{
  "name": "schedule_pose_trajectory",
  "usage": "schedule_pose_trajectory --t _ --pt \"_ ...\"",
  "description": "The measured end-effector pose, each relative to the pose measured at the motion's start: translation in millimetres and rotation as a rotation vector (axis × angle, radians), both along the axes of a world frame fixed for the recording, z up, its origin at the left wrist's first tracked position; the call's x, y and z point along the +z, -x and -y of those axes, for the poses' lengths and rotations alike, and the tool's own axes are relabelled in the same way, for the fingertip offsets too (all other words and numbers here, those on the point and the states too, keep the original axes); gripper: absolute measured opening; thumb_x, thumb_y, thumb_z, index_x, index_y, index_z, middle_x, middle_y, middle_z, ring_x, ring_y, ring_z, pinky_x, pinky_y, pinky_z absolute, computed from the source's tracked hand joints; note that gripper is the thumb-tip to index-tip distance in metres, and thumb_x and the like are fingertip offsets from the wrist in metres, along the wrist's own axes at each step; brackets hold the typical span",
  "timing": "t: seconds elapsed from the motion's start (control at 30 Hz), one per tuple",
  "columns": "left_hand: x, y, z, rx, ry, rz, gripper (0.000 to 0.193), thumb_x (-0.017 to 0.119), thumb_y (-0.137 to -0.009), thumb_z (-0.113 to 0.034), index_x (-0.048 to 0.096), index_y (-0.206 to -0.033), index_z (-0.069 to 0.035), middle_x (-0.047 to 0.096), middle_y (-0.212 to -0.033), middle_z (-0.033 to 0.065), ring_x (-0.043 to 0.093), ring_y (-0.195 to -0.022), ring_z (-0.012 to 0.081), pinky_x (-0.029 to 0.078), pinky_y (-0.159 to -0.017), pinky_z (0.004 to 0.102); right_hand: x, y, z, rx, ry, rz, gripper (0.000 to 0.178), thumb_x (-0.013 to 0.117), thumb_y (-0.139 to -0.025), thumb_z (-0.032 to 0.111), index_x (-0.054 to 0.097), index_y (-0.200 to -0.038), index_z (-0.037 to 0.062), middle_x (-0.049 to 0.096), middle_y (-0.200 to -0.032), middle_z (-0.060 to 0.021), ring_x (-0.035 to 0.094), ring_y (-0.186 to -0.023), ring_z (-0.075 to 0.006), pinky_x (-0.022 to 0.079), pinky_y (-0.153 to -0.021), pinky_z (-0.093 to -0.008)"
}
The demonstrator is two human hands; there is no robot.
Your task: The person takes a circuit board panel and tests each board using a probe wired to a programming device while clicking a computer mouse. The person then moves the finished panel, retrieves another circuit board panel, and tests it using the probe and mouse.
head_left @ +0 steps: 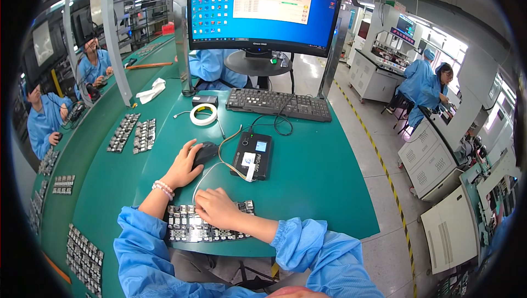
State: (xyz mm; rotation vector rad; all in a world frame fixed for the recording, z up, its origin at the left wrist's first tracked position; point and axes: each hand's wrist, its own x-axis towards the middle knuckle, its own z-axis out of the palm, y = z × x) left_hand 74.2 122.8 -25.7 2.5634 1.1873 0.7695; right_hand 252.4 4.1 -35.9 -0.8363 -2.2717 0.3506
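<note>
My left hand [182,167], with a beaded bracelet at the wrist, is closed around the left side of a black computer mouse [206,152]. My right hand [218,209] is pinched on the end of a thin white cable [204,176]. Whatever plug sits at that end is hidden by my fingers. Under this hand lies a panel of small circuit boards [184,233] at the near table edge. The cable curves back to a black handheld-size box [258,158] with a small lit screen and a white label, lying right of the mouse.
A black keyboard [279,104] lies below a large lit monitor [266,7]. A white tape roll [203,114] sits left of it. More board panels [123,133] lie leftward on the green table [324,188]. Several people in blue coats sit beyond, left and right.
</note>
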Motion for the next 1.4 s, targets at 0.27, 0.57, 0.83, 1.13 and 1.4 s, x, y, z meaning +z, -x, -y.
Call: schedule_pose_trajectory --t 0.27,0.57,0.83,1.13,1.4 --pt "-0.8 -0.5 0.5 0.000 0.008 0.003 0.069 0.067 -0.083 -0.017 0.036 -0.144 -0.006 0.027 -0.150 0.0232 0.038 -0.134 0.0434 0.036 -0.111 0.0451 -2.2 0.3 0.1 -0.003 0.001 0.006 0.011 0.061 -0.086 0.015 0.057 -0.088 0.0050 0.056 -0.091 -0.0073 0.057 -0.089 -0.0258 0.039 -0.079 -0.0406" --pt "2.4 -1.7 1.8 0.007 0.020 -0.001 0.068 0.067 -0.084 -0.017 0.036 -0.144 -0.006 0.027 -0.150 0.0229 0.037 -0.135 0.0427 0.035 -0.111 0.0450 -2.2 0.5 -0.7 -0.001 0.003 0.006 0.011 0.060 -0.086 0.016 0.057 -0.089 0.0053 0.056 -0.091 -0.0072 0.057 -0.089 -0.0255 0.039 -0.079 -0.0405" --pt "-0.3 -0.6 -0.4 0.006 0.002 -0.009 0.069 0.067 -0.084 -0.017 0.036 -0.144 -0.006 0.027 -0.150 0.0229 0.038 -0.134 0.0424 0.036 -0.111 0.0450 -0.7 0.1 -0.2 -0.002 -0.001 0.018 0.011 0.060 -0.087 0.016 0.057 -0.089 0.0051 0.056 -0.091 -0.0073 0.056 -0.089 -0.0254 0.039 -0.079 -0.0404" --pt "0.0 0.0 0.7 0.005 0.012 0.004 0.068 0.067 -0.084 -0.017 0.036 -0.144 -0.006 0.027 -0.150 0.0232 0.039 -0.134 0.0427 0.036 -0.111 0.0451 -1.3 0.7 0.1 -0.004 -0.001 0.013 0.011 0.060 -0.087 0.015 0.057 -0.089 0.0051 0.056 -0.091 -0.0074 0.057 -0.089 -0.0256 0.039 -0.079 -0.0406" --pt "0.1 0.4 1.0 -0.003 0.015 0.016 0.069 0.067 -0.084 -0.016 0.036 -0.144 -0.006 0.028 -0.149 0.0242 0.039 -0.133 0.0435 0.036 -0.110 0.0454 -2.9 0.6 -1.4 0.002 0.005 0.015 0.011 0.061 -0.086 0.016 0.056 -0.088 0.0055 0.055 -0.091 -0.0073 0.057 -0.089 -0.0257 0.039 -0.079 -0.0411"
